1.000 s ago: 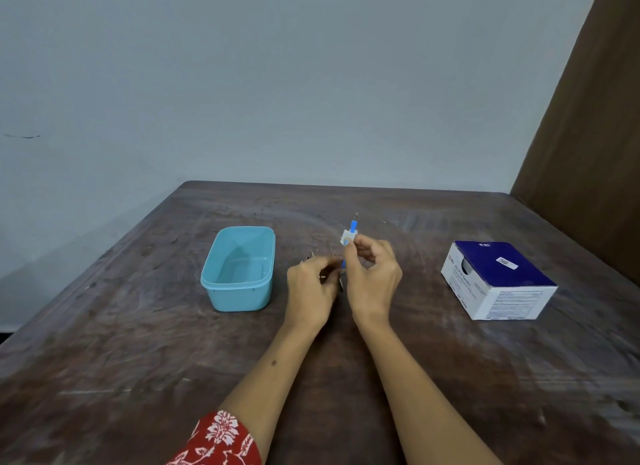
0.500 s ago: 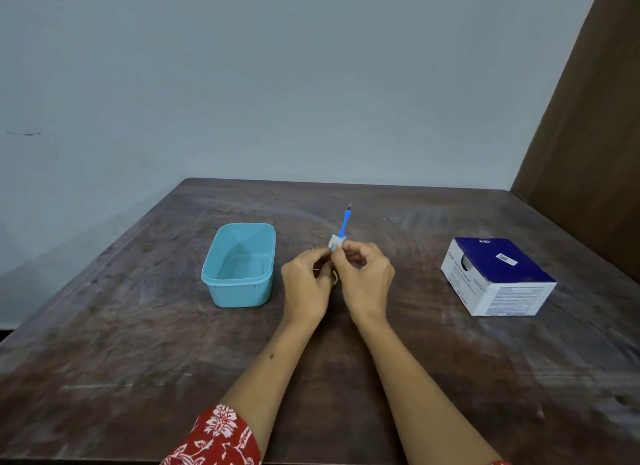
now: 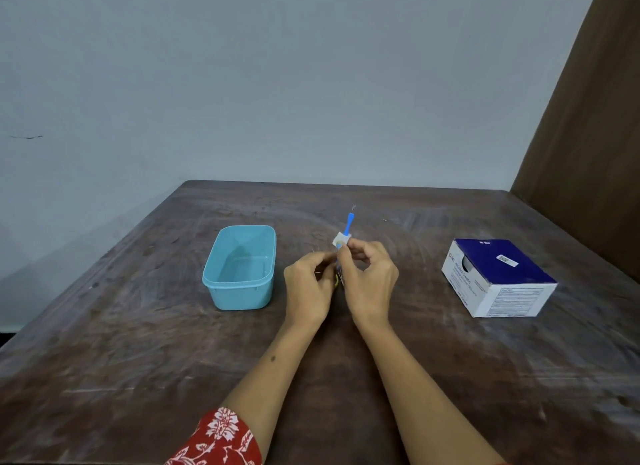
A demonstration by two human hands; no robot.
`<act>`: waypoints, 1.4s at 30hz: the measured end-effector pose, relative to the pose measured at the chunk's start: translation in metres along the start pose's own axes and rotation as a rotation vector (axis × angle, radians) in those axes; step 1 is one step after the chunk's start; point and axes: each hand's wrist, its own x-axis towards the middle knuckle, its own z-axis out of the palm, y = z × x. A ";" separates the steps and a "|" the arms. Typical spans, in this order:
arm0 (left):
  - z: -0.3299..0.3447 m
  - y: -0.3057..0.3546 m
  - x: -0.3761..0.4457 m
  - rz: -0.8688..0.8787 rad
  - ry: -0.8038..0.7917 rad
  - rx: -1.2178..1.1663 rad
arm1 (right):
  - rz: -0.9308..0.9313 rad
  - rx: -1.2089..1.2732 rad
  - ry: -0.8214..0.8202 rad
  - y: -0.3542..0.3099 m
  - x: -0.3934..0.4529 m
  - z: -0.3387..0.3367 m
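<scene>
1. while the left hand (image 3: 308, 284) pinches the lower end of the slim blue tool (image 3: 349, 222), just to the right of the pale blue tub (image 3: 239, 293), the right hand (image 3: 370, 277) closes thumb and fingertips on a small white swab pad (image 3: 341, 239) wrapped round the tool's shaft.
2. the tool stands nearly upright, a little above the table (image 3: 138, 360), with its blue upper part and fine tip rising clear of both hands. held this way, the shaft seems free for the pad to slide along it.
3. the split of work looks deliberate: one hand steadies the tool from below and the other presses the pad against it, so this is probably a wiping step.
4. a yellowish bit shows between the two palms. i cannot tell what it is.
5. the tub sits open and upright on the left hand's side, near but not touching it. i see nothing inside it. it is likely kept close to take the tool or the spent pad.
6. the blue-topped alcohol swab box (image 3: 502, 277) lies well to the right of the tub, beyond the right hand, with its round opening turned towards the hands. it is probably where the pad came from.
7. a red floral sleeve (image 3: 221, 437) covers the left arm, much nearer the person than the tub.
</scene>
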 end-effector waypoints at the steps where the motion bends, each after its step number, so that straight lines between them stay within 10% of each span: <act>1: 0.000 0.000 0.000 -0.001 0.013 -0.002 | 0.005 -0.011 -0.010 0.000 0.000 0.000; 20: 0.002 -0.004 0.002 -0.055 -0.072 -0.031 | 0.001 -0.042 0.038 -0.004 0.003 -0.002; 42: -0.002 0.005 0.003 0.208 0.234 -0.119 | -0.377 -0.447 -0.101 -0.003 -0.001 -0.011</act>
